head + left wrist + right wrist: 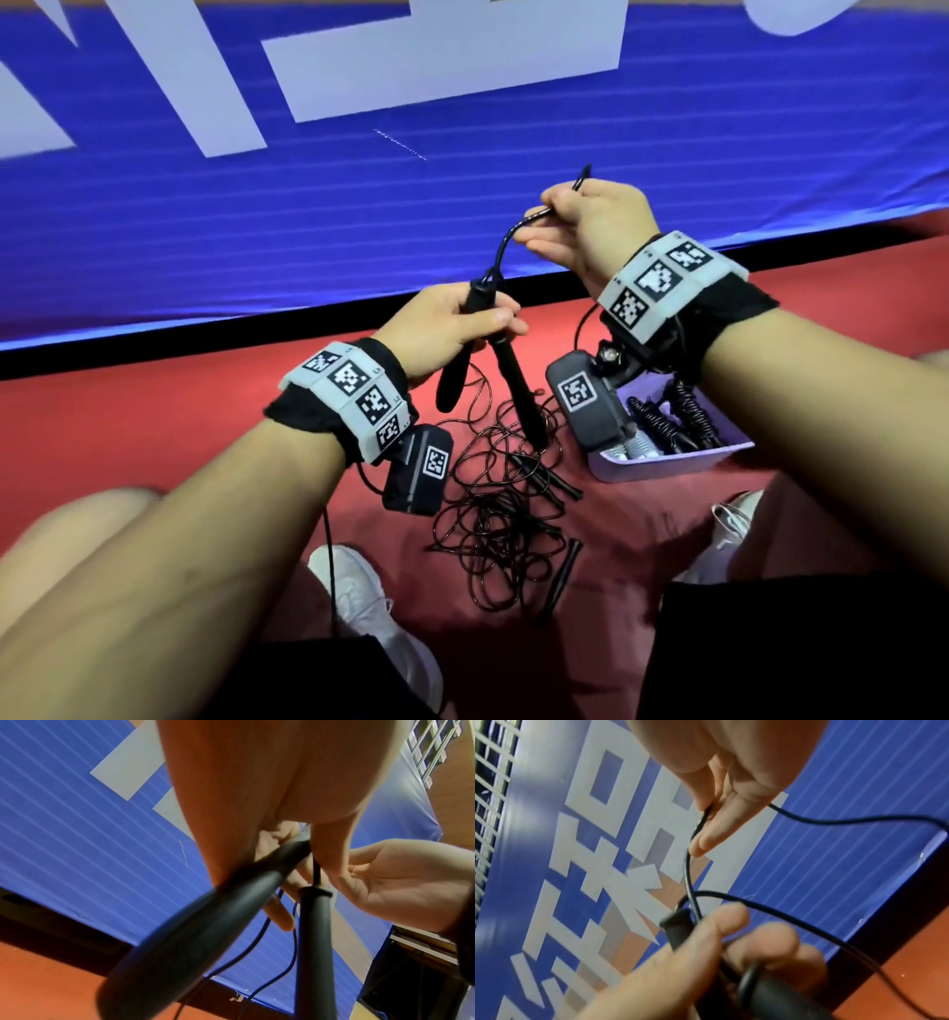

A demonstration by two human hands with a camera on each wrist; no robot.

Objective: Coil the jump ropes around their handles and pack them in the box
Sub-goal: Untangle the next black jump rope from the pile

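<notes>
My left hand (pixel 475 329) grips two black jump-rope handles (pixel 517 395) side by side, tops up, above the red floor. Up close the pair of handles (pixel 205 923) fills the left wrist view. A thin black rope (pixel 506 246) arcs from the handle tops up to my right hand (pixel 542 226), which pinches it between thumb and fingers. In the right wrist view the rope (pixel 688 866) runs from my right fingertips (pixel 703 845) down to the handle top (pixel 677 925). A lavender box (pixel 667 465) sits at the right with coiled ropes (pixel 672 421) inside.
A tangle of black ropes (pixel 493 519) with loose handles (pixel 562 570) lies on the red floor between my white shoes (pixel 369 606). A blue padded mat (pixel 359 216) with white lettering rises behind a black edge strip.
</notes>
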